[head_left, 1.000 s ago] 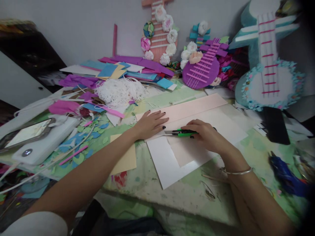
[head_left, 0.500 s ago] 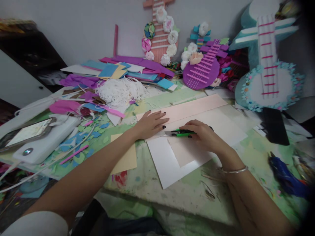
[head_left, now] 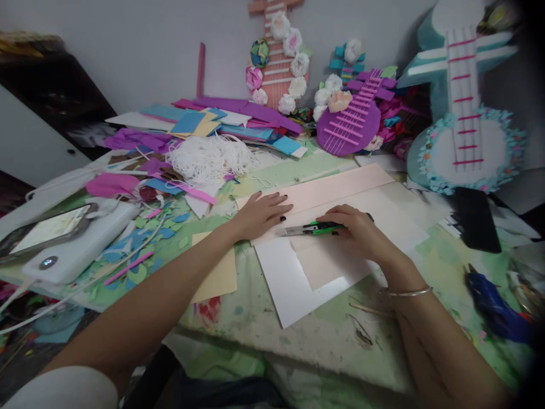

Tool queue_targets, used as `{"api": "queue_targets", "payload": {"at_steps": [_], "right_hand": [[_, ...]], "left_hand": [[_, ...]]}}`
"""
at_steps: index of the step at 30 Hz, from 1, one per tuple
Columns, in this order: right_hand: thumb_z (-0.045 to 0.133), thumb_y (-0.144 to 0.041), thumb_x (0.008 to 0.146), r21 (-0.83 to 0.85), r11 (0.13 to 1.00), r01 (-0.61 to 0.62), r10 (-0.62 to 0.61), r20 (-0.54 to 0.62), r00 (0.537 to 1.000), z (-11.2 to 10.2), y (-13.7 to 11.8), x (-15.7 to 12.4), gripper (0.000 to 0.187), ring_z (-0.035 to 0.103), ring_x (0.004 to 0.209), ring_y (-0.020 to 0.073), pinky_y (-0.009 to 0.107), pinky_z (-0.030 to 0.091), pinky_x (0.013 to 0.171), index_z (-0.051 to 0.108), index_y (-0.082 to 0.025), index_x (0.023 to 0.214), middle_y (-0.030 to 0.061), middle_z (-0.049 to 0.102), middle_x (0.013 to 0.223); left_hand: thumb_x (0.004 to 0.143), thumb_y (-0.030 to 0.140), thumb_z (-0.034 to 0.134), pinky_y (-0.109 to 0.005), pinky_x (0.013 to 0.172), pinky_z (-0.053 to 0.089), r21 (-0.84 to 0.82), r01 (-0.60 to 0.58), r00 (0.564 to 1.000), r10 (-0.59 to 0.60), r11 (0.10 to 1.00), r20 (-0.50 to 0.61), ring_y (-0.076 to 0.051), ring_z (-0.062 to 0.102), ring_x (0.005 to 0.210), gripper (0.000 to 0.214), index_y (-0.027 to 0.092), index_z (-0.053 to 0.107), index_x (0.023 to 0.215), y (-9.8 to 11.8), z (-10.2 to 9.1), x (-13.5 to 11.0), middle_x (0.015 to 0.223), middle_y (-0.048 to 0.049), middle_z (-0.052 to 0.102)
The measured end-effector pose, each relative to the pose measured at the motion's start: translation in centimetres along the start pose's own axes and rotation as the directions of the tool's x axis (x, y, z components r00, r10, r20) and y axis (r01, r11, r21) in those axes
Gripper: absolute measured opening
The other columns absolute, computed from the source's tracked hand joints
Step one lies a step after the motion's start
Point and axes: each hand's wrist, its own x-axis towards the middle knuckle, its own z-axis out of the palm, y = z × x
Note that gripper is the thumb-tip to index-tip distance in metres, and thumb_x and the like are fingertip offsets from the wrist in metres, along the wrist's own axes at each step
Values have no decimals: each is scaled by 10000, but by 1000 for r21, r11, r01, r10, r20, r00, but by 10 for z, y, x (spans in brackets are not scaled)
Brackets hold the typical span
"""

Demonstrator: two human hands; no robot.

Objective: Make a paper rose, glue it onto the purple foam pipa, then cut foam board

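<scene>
My right hand [head_left: 355, 230] grips a green and black utility knife [head_left: 317, 228], its blade pointing left and lying low over the paper. My left hand [head_left: 261, 216] rests flat with fingers stretched out, pressing on the left end of a pale pink sheet [head_left: 340, 187]. The blade tip is just below and right of the left fingertips. Under the knife lies more pale pink paper [head_left: 319, 270] with a ragged lower edge, on top of a white sheet [head_left: 281, 289]. A yellow paper piece [head_left: 219, 264] sits below my left wrist.
White string [head_left: 210, 159] and coloured paper strips [head_left: 255, 133] are heaped behind. Paper guitars, one purple [head_left: 347, 125], stand along the wall. At left lie a phone [head_left: 53, 227] and a white power bank [head_left: 80, 244]; at right, a dark phone [head_left: 476, 220] and a blue glue gun [head_left: 496, 304].
My right hand has moved slightly right with the knife, and its blade has turned so more of its flat side shows. The left hand has stayed in place.
</scene>
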Motion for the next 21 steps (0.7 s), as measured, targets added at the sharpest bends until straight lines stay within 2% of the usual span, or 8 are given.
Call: {"api": "queue_targets", "payload": {"at_steps": [6, 12, 21], "right_hand": [[390, 69, 670, -18, 999, 36, -36, -9, 999, 10, 1, 4, 632, 577, 964, 237, 379, 446, 819, 642, -217, 1173, 98, 634, 1077], [399, 43, 737, -32, 997, 70, -71, -36, 997, 17, -2, 6, 580, 561, 947, 245, 402, 435, 805, 639, -222, 1193, 107, 633, 1073], [407, 52, 666, 7, 997, 82, -82, -41, 996, 14, 8, 3, 637, 574, 934, 240, 380, 444, 764, 674, -246, 1162, 91, 631, 1045]], "left_hand": [[989, 350, 288, -542, 1113, 187, -13, -13, 1000, 12, 1000, -16, -230, 265, 1421, 434, 299, 398, 1405, -4, 3, 2, 1537, -38, 311], [993, 344, 269, -544, 1105, 203, 15, -11, 1000, 11, 1000, 0, -236, 258, 1424, 437, 294, 397, 1407, -2, 2, 2, 1539, -41, 304], [1002, 354, 261, -532, 1111, 194, 23, -7, 1000, 7, 1000, 20, -223, 240, 1431, 431, 310, 380, 1414, -3, 1, 2, 1545, -32, 287]]}}
